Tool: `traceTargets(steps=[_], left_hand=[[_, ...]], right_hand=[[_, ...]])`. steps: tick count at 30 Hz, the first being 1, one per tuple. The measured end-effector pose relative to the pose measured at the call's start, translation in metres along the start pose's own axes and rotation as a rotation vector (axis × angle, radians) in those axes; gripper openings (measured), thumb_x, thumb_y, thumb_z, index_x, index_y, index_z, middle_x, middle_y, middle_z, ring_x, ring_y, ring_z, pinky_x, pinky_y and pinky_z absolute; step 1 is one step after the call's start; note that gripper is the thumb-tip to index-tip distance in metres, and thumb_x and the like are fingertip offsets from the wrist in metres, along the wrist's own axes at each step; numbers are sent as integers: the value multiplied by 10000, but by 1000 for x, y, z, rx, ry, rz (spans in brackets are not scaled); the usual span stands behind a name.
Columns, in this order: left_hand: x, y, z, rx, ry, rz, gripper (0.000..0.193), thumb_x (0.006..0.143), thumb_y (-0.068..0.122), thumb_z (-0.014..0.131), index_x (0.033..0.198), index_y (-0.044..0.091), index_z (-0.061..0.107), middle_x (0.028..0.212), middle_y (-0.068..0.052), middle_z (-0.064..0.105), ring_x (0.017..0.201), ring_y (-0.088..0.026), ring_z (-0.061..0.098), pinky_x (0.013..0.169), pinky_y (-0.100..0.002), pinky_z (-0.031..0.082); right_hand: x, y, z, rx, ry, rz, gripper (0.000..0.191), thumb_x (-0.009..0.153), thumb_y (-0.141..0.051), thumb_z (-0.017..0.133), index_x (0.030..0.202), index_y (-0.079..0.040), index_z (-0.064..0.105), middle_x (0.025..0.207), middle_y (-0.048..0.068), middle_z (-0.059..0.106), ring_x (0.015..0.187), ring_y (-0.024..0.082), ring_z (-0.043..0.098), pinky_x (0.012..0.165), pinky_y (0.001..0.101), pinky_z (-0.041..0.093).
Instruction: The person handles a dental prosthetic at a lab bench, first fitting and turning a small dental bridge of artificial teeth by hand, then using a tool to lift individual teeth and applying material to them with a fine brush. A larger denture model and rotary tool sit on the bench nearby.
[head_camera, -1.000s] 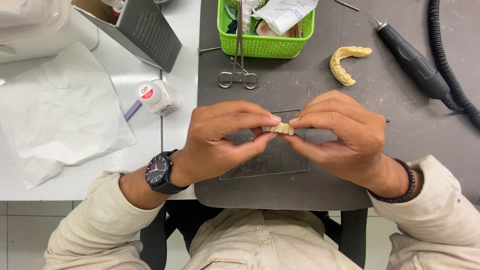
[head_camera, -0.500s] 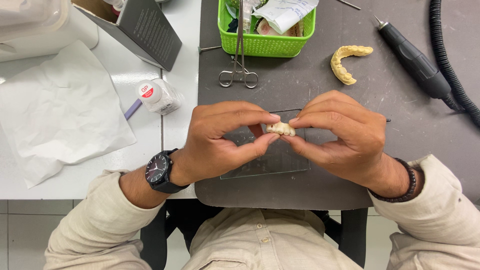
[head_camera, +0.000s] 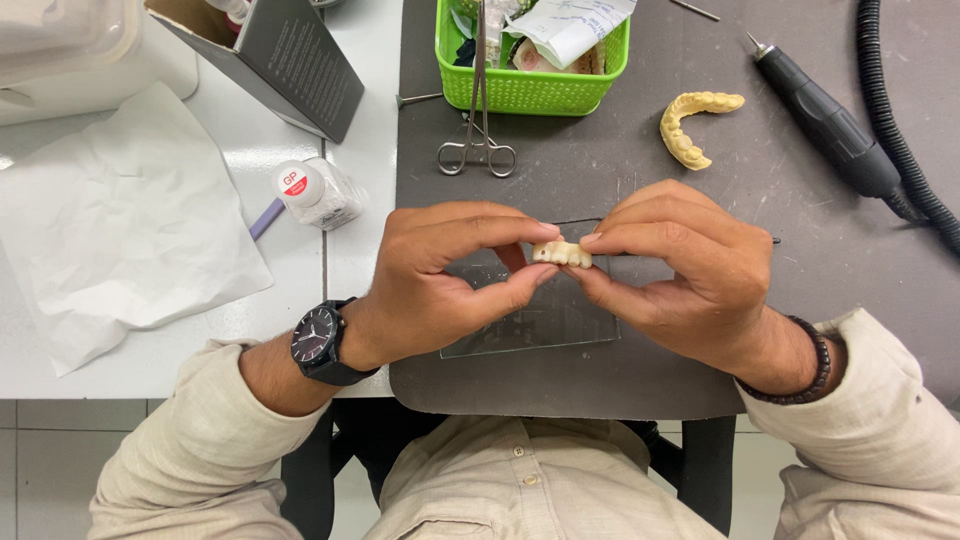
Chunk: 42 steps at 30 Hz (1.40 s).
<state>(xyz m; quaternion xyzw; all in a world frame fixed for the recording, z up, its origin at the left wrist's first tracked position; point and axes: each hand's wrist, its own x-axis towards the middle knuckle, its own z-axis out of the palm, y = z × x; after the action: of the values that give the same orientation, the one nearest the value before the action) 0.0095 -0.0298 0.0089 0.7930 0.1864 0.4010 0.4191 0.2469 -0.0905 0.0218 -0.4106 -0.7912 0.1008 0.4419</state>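
A small row of teeth (head_camera: 562, 254) is pinched between the fingers of the left hand (head_camera: 440, 275) and right hand (head_camera: 680, 270), above a glass slab (head_camera: 540, 325), with a red-labelled white jar (head_camera: 315, 192) lying left on the table (head_camera: 620, 180).

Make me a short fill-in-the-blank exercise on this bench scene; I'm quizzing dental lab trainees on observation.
1. Both the left hand and the right hand pinch a small row of ____ between their fingertips.
2. The hands hover over a clear ____ slab lying on the dark mat.
3. The forceps lean against a basket coloured ____.
4. The watch sits on the ____ wrist.

Missing words: teeth; glass; green; left
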Motion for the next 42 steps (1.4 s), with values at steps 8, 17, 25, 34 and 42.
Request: traceTargets(steps=[8, 17, 25, 34, 42], left_hand=[[-1, 0, 1, 27, 22, -16, 308, 904, 50, 843, 1188, 75, 727, 1108, -64, 777, 885, -112, 787, 771, -227, 632], [-1, -2, 1, 19, 23, -15, 294, 909, 44, 839, 1179, 75, 726, 1104, -64, 776, 884, -113, 786, 766, -223, 630], [-1, -1, 0, 5, 16, -15, 303, 908, 56, 845, 1186, 73, 724, 1091, -64, 775, 885, -115, 788, 753, -223, 627], [-1, 0, 0, 8, 10, -13, 307, 903, 75, 855, 1182, 71, 725, 1072, -64, 778, 873, -112, 785, 737, -219, 619], [-1, 0, 0, 16, 12, -8, 302, 908, 90, 860, 1179, 75, 727, 1050, -62, 779, 871, -110, 787, 732, -219, 618]], right_hand=[[0, -1, 1, -3, 6, 5, 312, 796, 12, 920, 1015, -21, 700, 942, 108, 725, 898, 240, 729, 723, 304, 578], [-1, 1, 1, -6, 5, -1, 313, 795, 13, 919, 1017, -24, 701, 945, 108, 727, 897, 238, 730, 721, 300, 575], [-1, 1, 1, -3, 10, 9, 301, 801, 5, 916, 1012, -18, 703, 945, 111, 728, 899, 239, 731, 722, 298, 577], [-1, 0, 0, 1, 0, 17, 291, 799, -6, 909, 1011, -11, 708, 940, 116, 729, 900, 244, 729, 729, 303, 578], [-1, 0, -1, 4, -4, 31, 273, 809, -17, 903, 1005, -7, 713, 936, 118, 732, 894, 242, 730, 721, 298, 579]])
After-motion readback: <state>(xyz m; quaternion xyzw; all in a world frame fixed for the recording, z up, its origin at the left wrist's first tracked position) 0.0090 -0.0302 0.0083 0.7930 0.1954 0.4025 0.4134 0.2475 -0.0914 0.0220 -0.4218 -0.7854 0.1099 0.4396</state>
